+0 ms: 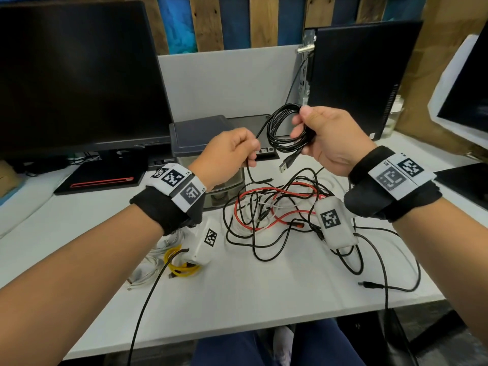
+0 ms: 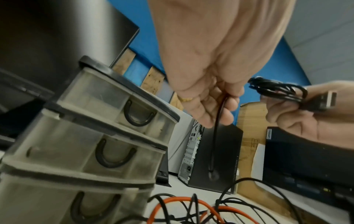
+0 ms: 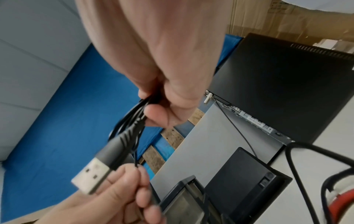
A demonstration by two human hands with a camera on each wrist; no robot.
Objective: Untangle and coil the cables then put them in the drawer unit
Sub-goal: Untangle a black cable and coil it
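Black cable (image 1: 286, 128) mostly coiled, frame centre: right hand (image 1: 327, 140) clamps the loops, left hand (image 1: 229, 154) pinches its free tail. Tangle (image 1: 277, 210) below still unsorted; drawer unit (image 2: 91, 136) shut, nothing visibly stowed yet.

Black coil (image 1: 286, 128); red cable (image 1: 264, 196); yellow cable (image 1: 179, 269).

The drawer unit (image 2: 91, 136) is cloudy, scuffed translucent plastic with a dark matt top. At 1 o'clock, the coiled black cable (image 1: 286, 128) looks smooth and rubbery; its USB plug (image 3: 90, 174) is bright metal.
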